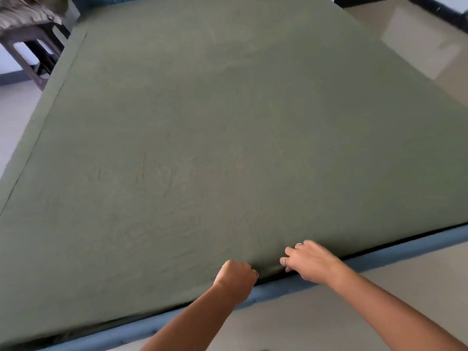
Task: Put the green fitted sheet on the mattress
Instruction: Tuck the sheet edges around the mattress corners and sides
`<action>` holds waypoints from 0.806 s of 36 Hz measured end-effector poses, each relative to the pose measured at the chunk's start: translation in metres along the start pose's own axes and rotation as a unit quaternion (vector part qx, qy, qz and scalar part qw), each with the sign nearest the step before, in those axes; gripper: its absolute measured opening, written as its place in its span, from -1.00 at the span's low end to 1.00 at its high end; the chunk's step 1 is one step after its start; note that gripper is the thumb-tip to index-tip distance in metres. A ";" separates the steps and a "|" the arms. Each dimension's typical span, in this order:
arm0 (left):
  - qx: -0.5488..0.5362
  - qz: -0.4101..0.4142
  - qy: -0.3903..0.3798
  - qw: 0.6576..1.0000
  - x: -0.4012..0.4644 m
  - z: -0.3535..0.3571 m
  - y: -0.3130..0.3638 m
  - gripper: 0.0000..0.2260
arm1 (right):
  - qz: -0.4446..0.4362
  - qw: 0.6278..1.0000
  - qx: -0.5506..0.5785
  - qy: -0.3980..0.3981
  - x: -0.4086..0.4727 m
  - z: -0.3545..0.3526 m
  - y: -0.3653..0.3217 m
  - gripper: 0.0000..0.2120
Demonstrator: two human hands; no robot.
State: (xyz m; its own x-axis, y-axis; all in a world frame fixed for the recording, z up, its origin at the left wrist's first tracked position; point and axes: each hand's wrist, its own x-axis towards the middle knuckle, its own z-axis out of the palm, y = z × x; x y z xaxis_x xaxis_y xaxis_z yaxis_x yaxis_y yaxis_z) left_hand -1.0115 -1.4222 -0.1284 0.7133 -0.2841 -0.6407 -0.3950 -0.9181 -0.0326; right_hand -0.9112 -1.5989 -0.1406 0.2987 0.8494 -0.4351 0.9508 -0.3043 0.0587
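At the far left, a dark wooden stool [30, 46] stands on the pale floor [15, 117] beside the bed, with a crumpled patterned cloth [27, 10] piled on top of it. The green fitted sheet [228, 122] is spread over the whole top of the mattress, fairly smooth toward the far end and finely creased near the person. A blue bed frame [379, 252] shows as a band along the near edge, just below the sheet's hem. The left hand [236, 273] sits at that near edge with its fingers curled into a fist around the sheet's border, knuckles up and a ring visible on one finger. Just to its right, the right hand [307, 260] also lies on the edge of the sheet, its fingers bent down over the side of the mattress and pinching the fabric there; it wears two rings. The two hands are near each other but apart. Glossy floor tiles [417, 41] stretch along the right side of the bed.
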 end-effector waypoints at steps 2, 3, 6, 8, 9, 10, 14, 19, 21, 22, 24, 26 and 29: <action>0.011 0.021 0.000 1.000 -0.003 0.001 -0.002 -0.74 | 0.009 0.999 0.031 -0.030 0.003 0.002 -0.003 -0.82; 0.016 0.035 -0.005 0.999 -0.005 0.001 -0.003 -0.74 | 0.017 0.997 0.053 -0.048 0.003 0.003 -0.006 -0.77; 0.040 0.062 -0.015 0.997 -0.006 -0.002 -0.003 -0.76 | 0.047 0.994 0.083 -0.053 -0.007 0.005 -0.018 -0.73; 0.062 0.062 -0.011 0.996 -0.003 -0.005 0.001 -0.77 | 0.055 0.993 0.085 -0.054 -0.012 0.010 -0.016 -0.70; 0.071 0.054 -0.012 0.996 -0.002 -0.007 0.004 -0.76 | 0.050 0.996 0.069 -0.037 -0.013 0.011 -0.013 -0.73; 0.072 0.045 -0.015 0.996 0.001 -0.009 0.008 -0.77 | 0.050 0.997 0.052 -0.017 -0.014 0.010 -0.011 -0.80; 0.008 -0.022 0.005 1.000 0.014 -0.018 0.021 -0.76 | 0.088 0.995 0.042 -0.014 -0.019 0.020 0.004 -0.62; -0.044 -0.053 0.060 0.996 0.043 -0.038 0.034 -0.76 | 0.153 0.987 0.012 0.040 -0.049 0.033 0.055 -0.46; -0.051 -0.053 0.062 0.995 0.049 -0.048 0.046 -0.75 | 0.182 0.983 0.024 0.013 -0.066 0.039 0.070 -0.44; -0.056 -0.055 0.057 0.995 0.052 -0.051 0.053 -0.75 | 0.177 0.984 0.024 0.011 -0.073 0.042 0.074 -0.45; -0.065 -0.063 0.050 0.995 0.065 -0.051 0.066 -0.72 | 0.129 0.992 -0.008 0.003 -0.080 0.048 0.081 -0.52; -0.071 -0.060 0.042 0.995 0.078 -0.054 0.071 -0.69 | 0.053 0.996 -0.061 0.043 -0.079 0.054 0.090 -0.65; -0.053 -0.042 0.035 0.997 0.091 -0.057 0.072 -0.69 | 0.016 0.994 -0.062 0.093 -0.076 0.060 0.099 -0.76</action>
State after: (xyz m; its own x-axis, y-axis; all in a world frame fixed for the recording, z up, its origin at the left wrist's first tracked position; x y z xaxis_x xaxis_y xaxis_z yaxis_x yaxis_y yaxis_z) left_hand -0.9426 -1.5302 -0.1455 0.7812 -0.2196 -0.5844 -0.2708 -0.9626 -0.0003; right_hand -0.8443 -1.7194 -0.1553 0.3273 0.9091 -0.2577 0.9403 -0.2863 0.1841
